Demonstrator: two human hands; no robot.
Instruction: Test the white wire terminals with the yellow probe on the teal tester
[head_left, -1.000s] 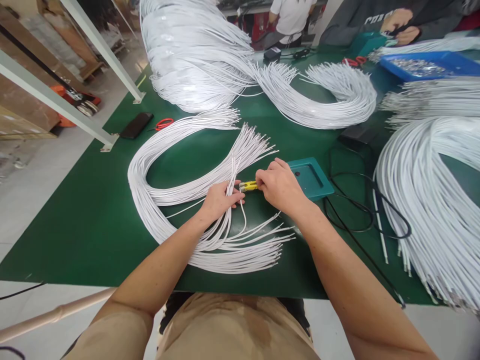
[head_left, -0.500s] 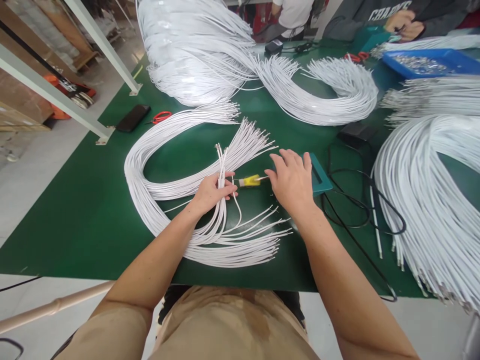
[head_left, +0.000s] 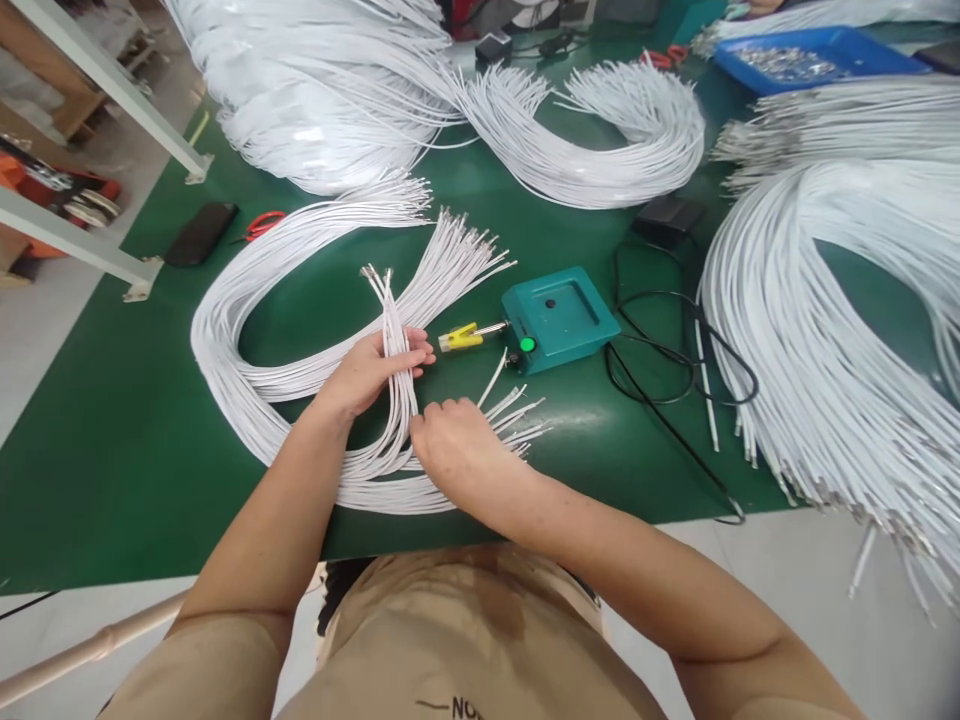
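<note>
My left hand (head_left: 375, 370) is closed around a bunch of white wires (head_left: 396, 345), whose metal-tipped ends stick up above the thumb. Just to its right, my right hand (head_left: 469, 450) has its fingers curled on a white wire (head_left: 493, 380) from the loose wires; its fingertips are mostly hidden. Beyond my hands sits a teal box (head_left: 562, 312) with a lit green button (head_left: 528, 345). A yellow clip (head_left: 463, 337) on a metal rod points from the box toward my left hand. Under both hands curves a looped bundle of white wires (head_left: 225, 340).
Larger white wire bundles lie at the back (head_left: 322, 100) and right (head_left: 810, 330). Black cables (head_left: 679, 385) trail right of the box. A black phone-like object (head_left: 201, 233), red-handled scissors (head_left: 262, 225) and a blue tray (head_left: 825, 50) of small metal parts lie farther off on the green table (head_left: 112, 480).
My right hand has left the teal box and come down left to the loose wires. My left hand still grips the bunch, now apart from the yellow clip. The camera view has shifted.
</note>
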